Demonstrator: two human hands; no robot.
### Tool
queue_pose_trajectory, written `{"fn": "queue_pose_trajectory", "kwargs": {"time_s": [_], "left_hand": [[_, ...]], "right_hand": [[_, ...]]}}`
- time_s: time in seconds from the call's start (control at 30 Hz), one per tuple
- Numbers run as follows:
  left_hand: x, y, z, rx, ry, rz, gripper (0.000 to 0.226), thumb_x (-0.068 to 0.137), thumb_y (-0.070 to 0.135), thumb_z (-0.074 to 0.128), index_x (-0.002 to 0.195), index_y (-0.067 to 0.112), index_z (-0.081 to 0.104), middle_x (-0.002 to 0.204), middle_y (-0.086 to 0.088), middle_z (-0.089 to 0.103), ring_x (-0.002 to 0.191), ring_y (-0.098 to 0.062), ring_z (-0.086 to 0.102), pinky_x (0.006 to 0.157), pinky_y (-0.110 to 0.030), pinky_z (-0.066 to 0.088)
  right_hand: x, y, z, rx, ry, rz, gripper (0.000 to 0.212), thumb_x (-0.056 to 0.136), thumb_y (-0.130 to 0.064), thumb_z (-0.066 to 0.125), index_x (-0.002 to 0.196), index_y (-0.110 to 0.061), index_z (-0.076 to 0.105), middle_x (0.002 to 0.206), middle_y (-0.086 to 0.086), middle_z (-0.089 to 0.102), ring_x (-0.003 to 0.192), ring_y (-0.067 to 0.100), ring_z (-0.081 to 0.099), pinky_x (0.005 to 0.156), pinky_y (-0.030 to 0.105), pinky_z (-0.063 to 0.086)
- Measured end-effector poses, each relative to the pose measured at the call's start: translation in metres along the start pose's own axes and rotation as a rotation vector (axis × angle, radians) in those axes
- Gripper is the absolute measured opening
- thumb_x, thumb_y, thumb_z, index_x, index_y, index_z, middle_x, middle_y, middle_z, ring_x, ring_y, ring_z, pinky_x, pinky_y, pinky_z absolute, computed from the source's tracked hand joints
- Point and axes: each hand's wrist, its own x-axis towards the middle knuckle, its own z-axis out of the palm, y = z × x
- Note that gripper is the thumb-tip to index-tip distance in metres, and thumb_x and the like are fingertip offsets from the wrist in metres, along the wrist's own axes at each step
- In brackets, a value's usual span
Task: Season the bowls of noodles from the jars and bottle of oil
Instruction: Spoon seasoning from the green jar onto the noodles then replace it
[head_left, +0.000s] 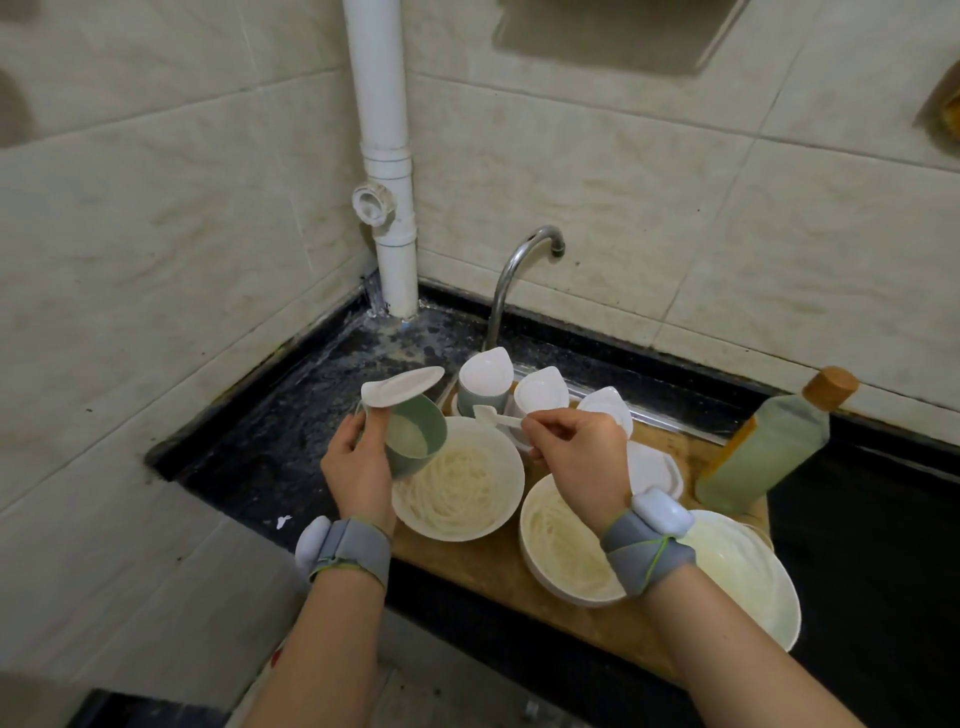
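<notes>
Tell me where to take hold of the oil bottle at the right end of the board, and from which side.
Wrap the grip round the oil bottle at its straight middle, below the brown cap, likely from its right side: it stands on its base, the body is even, and a white-lidded jar and a bowl crowd its left and near sides.
</notes>
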Motion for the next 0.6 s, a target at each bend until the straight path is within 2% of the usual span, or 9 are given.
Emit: {"fn": "queue_pose_trajectory", "kwargs": {"time_s": [0.13,0.27,0.4,0.47,0.6], "left_hand": [[0.0,0.003,-0.001,0.008,0.019,0.01,0.011,0.081,0.043,0.073,0.08,0.032,0.073,0.105,0.002,0.073,0.102,-0.016,0.066,0.093,-0.036,0.053],[-0.004,0.007,0.001,-0.01,0.02,0.022,0.018,0.083,0.038,0.072,0.066,0.034,0.072,0.084,0.011,0.07,0.089,-0.011,0.063,0.082,-0.029,0.05],[-0.007,0.01,0.001,-0.005,0.016,0.0,0.028,0.084,0.038,0.072,0.056,0.037,0.072,0.077,0.013,0.067,0.082,-0.01,0.061,0.081,-0.03,0.049],[-0.007,0.012,0.001,-0.01,0.002,-0.016,0.028,0.084,0.038,0.071,0.056,0.038,0.073,0.077,0.013,0.067,0.081,-0.01,0.06,0.081,-0.031,0.049],[-0.012,0.016,0.003,-0.047,-0.081,-0.103,0.011,0.085,0.03,0.072,0.078,0.024,0.077,0.09,0.002,0.076,0.095,-0.02,0.068,0.09,-0.039,0.053]], "right_hand": [[0.0,-0.002,0.003,-0.058,-0.009,-0.074,0.009,0.082,-0.014,0.069,0.085,-0.013,0.078,0.068,0.004,0.073,0.052,0.002,0.063,0.073,0.037,0.057],[0.0,-0.002,0.004,-0.109,-0.002,-0.141,0.013,0.082,-0.017,0.07,0.092,-0.014,0.078,0.083,0.004,0.077,0.07,0.015,0.068,0.079,0.04,0.056],[-0.001,-0.002,0.003,-0.169,-0.014,-0.192,0.014,0.083,-0.018,0.069,0.093,-0.015,0.078,0.087,0.003,0.076,0.078,0.016,0.067,0.08,0.035,0.054],[0.001,-0.003,0.003,-0.141,-0.01,-0.15,0.011,0.083,-0.016,0.068,0.09,-0.015,0.077,0.079,0.002,0.075,0.069,0.011,0.066,0.076,0.03,0.054],[0.007,-0.017,-0.001,0.263,-0.062,0.136,0.007,0.083,-0.004,0.066,0.08,-0.003,0.072,0.062,0.012,0.066,0.047,0.012,0.061,0.055,0.029,0.056]]}}
